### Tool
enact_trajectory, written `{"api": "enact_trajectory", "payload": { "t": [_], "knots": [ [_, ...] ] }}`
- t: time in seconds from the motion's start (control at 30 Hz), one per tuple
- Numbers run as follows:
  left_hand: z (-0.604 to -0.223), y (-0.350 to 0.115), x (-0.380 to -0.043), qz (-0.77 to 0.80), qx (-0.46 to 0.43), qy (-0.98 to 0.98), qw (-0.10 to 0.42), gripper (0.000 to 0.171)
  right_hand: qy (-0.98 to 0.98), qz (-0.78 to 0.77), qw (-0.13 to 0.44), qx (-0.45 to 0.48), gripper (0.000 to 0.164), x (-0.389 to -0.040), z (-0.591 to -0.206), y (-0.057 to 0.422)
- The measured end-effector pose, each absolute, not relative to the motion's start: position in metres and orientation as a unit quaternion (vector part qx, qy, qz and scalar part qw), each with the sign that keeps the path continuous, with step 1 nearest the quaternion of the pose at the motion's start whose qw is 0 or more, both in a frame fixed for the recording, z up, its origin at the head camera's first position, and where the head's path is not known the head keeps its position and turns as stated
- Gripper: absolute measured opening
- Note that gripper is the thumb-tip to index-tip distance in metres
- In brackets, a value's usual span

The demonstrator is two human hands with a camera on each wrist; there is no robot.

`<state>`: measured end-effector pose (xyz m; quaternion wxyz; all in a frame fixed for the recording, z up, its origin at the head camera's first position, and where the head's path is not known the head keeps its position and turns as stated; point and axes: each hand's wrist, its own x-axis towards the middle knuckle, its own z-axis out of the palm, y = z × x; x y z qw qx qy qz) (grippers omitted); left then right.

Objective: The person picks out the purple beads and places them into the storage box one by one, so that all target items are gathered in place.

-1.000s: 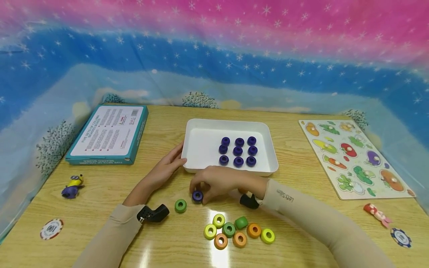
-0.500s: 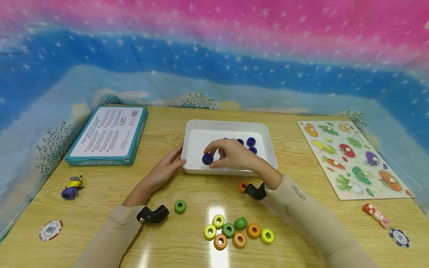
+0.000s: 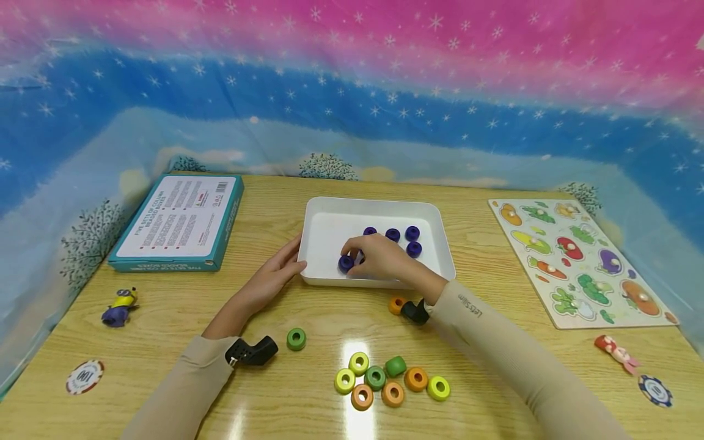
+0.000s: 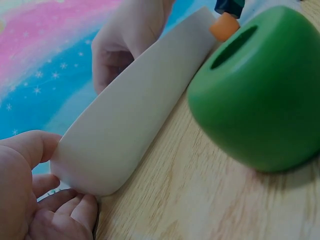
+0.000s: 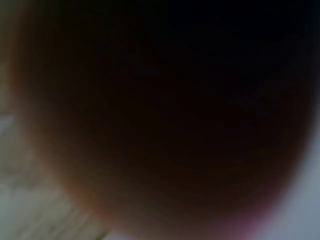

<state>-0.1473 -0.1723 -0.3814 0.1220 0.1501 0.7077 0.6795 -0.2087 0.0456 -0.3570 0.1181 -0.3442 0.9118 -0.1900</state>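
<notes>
My right hand [image 3: 381, 256] pinches a dark purple bead [image 3: 346, 263] low inside the white tray [image 3: 332, 214], near its front wall. More purple beads [image 3: 412, 233] stand in the tray's right half, some hidden by this hand. At the tray's front left corner, my left hand [image 3: 269, 278] holds the side, thumb at the corner. The left wrist view has those fingers [image 4: 45, 142] against the tray's end, and the right hand [image 4: 127, 35] behind the tray wall. A blurred dark shape fills the right wrist view.
A green bead [image 3: 296, 339] lies near the left wrist, an orange bead [image 3: 396, 305] beside the right wrist camera. Several yellow, green and orange beads [image 3: 393, 394] lie in front. A teal box [image 3: 176, 214], vegetable puzzle board [image 3: 583, 263], small figures and chips lie around.
My right hand has carried the purple bead from the table over the tray's front wall and lowered it inside. The orange bead beside the right wrist has come into view. My left hand stays put.
</notes>
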Motion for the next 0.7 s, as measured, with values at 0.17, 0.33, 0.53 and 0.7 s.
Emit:
{"api": "enact_trajectory", "payload": {
  "t": [0.17,0.33,0.53,0.7],
  "knots": [
    [-0.382,-0.17,-0.148,0.68,0.152,0.706,0.127,0.055,0.923,-0.172,0.117,-0.325,0.034,-0.206,-0.357,0.046],
    [-0.389,-0.171,-0.154,0.687,0.143,0.699,0.136,0.057,0.925,-0.174,0.106,-0.321,0.041,-0.204,-0.353,0.049],
    [-0.398,-0.177,-0.155,0.665,0.105,0.728,0.13,0.064,0.906,-0.238,0.042,-0.349,0.039,-0.198,-0.335,0.064],
    [-0.394,-0.181,-0.15,0.667,0.092,0.731,0.113,0.064,0.886,-0.27,-0.103,-0.362,0.03,-0.185,-0.308,0.102]
  ]
}}
